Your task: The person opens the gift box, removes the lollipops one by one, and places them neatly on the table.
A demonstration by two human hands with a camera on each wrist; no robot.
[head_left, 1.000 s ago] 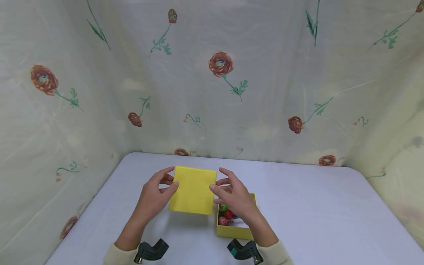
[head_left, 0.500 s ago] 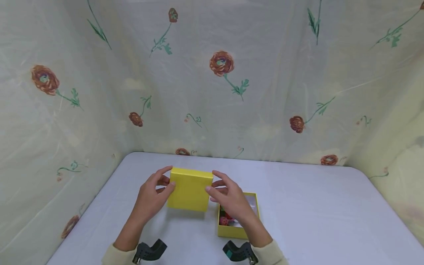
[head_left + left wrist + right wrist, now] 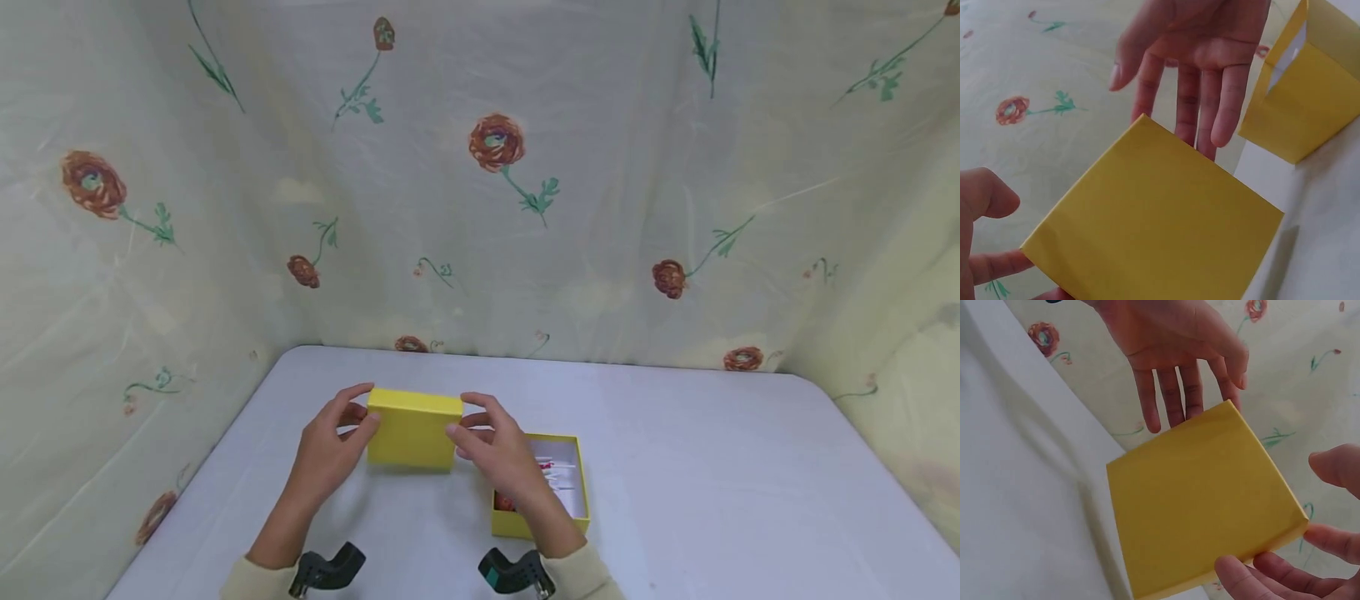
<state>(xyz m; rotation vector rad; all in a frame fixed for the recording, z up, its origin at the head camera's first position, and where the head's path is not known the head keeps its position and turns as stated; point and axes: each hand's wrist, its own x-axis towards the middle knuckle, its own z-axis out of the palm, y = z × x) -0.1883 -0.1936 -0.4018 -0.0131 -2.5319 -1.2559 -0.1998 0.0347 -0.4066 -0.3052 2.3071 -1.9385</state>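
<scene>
Both hands hold a square yellow box lid [image 3: 412, 429] up in front of the body, tilted over the table. My left hand [image 3: 330, 446] grips its left edge and my right hand [image 3: 495, 450] its right edge, fingers along the sides. Close up, the left wrist view shows the flat face of the lid [image 3: 1166, 219] with fingertips at its corners. Just right of the right hand stands an open yellow box [image 3: 536, 527]. White lollipop sticks [image 3: 558, 479] and a red candy [image 3: 504, 502] show inside; the right hand and forearm hide part of it.
A white-covered table [image 3: 712, 475] lies under everything. Pale flowered curtains [image 3: 585, 192] hang behind it and along both sides. On each wrist sits a black camera mount, the left mount [image 3: 327, 571] and the right mount [image 3: 517, 573].
Both hands have shifted left together with the lid. The lid has tipped, so its top side shows more and its face looks shorter. More of the open box's inside is visible.
</scene>
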